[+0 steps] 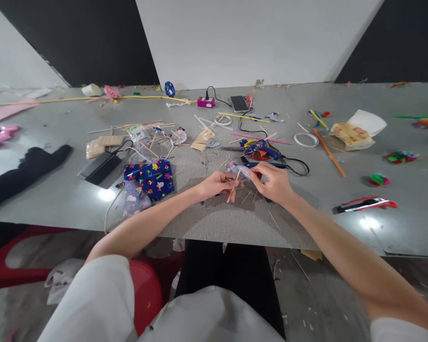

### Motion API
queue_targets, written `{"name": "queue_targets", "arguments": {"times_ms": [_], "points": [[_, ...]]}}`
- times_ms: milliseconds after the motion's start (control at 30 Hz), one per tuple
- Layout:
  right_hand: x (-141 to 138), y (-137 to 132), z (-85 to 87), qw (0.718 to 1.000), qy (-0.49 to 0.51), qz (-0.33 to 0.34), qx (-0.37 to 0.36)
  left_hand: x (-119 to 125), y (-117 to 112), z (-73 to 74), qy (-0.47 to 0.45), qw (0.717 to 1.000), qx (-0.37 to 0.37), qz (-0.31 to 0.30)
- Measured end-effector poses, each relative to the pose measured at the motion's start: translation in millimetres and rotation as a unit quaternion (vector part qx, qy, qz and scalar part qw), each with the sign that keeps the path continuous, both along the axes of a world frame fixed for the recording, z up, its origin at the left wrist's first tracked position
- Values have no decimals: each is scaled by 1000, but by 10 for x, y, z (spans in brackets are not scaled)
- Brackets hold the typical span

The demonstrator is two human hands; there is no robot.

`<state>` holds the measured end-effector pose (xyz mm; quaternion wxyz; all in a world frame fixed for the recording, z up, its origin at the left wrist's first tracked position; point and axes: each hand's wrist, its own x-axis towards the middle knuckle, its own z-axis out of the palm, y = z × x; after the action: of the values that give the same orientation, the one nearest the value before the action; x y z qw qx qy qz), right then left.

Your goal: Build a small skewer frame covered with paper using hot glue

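Observation:
My left hand [221,184] is closed in a pinch on thin wooden sticks [233,188], which cross near the fingertips. Just to its right, my right hand [271,182] pinches a small piece of pale lavender fabric [239,169] that touches the sticks. Both hands are just above the front part of the grey table [214,221]. Behind them lies a blue glue gun [263,150] beside scissors with orange handles. Left of my left hand are a navy patterned cloth [155,178] and a crumpled sheer lavender fabric [135,198].
Loose sticks and scraps, a black box with a cable [102,168], and a white tape ring [306,139] lie around. A box cutter [365,204] and an orange stick [330,153] are at right. A phone [239,103] and purple power block [206,102] sit behind.

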<state>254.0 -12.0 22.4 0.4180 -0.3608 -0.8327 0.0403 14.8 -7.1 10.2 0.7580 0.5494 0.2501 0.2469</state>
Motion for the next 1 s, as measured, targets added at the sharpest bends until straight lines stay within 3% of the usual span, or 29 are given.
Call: {"name": "queue_targets", "arguments": {"times_ms": [1000], "points": [[-25,-6,27,1000,-10,7,1,12,-20,48,35,999,39,4]]}}
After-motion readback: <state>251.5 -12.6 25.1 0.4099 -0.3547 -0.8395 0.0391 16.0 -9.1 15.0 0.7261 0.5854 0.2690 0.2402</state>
